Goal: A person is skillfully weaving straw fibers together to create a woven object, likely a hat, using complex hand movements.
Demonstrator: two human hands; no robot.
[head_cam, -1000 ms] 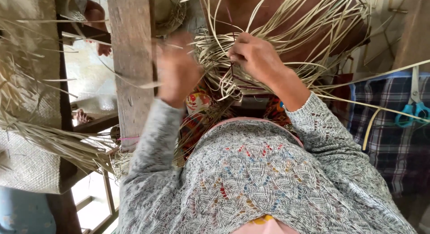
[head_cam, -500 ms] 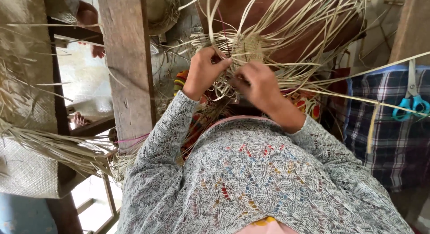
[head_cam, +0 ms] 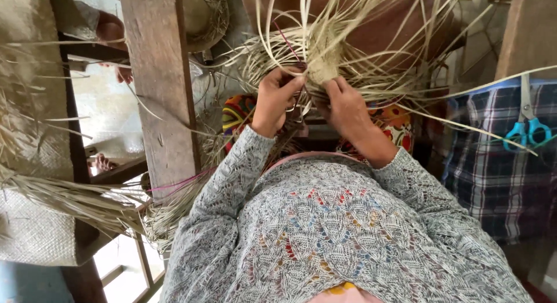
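Both hands are up at a small woven piece point(head_cam: 324, 62) of pale straw, held in front of the person's chest, with loose strips fanning out from it on every side. The left hand point(head_cam: 277, 103) pinches the strands at its left edge, fingers curled tight around them; the right hand point(head_cam: 347, 109) grips the lower right part, thumb pressed against the weave. A thick wooden post point(head_cam: 159, 88) stands just left of the hands (straw bundles lie beyond it). Blue-handled scissors point(head_cam: 525, 129) rest on a checked cloth point(head_cam: 499, 175) well to the right.
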